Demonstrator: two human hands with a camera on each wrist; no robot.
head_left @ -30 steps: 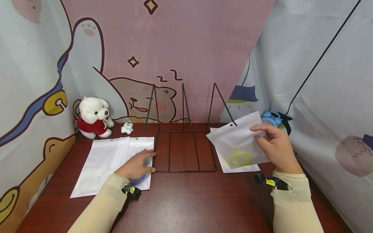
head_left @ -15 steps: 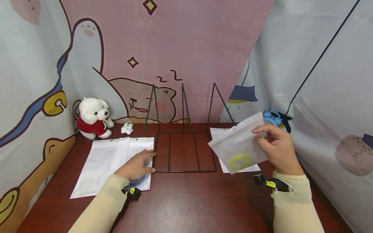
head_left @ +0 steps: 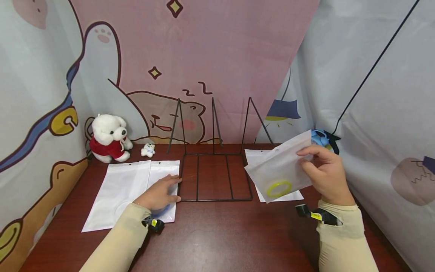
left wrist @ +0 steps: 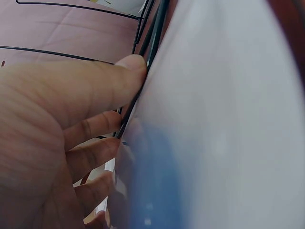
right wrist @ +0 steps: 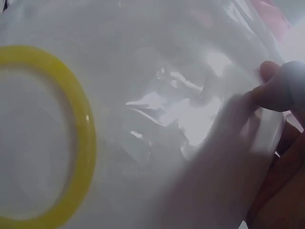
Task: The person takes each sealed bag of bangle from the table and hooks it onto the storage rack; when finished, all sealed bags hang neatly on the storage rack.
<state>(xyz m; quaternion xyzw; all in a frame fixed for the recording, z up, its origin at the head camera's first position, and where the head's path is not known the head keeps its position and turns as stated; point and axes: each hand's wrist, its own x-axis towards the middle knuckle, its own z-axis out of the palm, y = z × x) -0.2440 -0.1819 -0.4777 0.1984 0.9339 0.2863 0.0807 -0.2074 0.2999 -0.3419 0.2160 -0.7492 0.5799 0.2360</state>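
Observation:
My right hand pinches the right edge of a clear-fronted white zip bag, holding it tilted above the table. Inside the bag lies a yellow ring; a small hang hole shows near the top edge. Just beyond that edge is the right hook tip of a black wire rack. My left hand rests over another white bag, thumb and fingers touching the rack's left base wire. In the left wrist view, something blue shows blurred in that bag.
A larger white bag lies at the left, and a white bag lies under the raised one. A white plush dog, a small white figure and a blue alarm clock stand along the back.
My right hand has moved slightly right with the bag, tilting it more. The bag's hole, at the hook tip a second ago, now stands off it. My left hand has stayed still.

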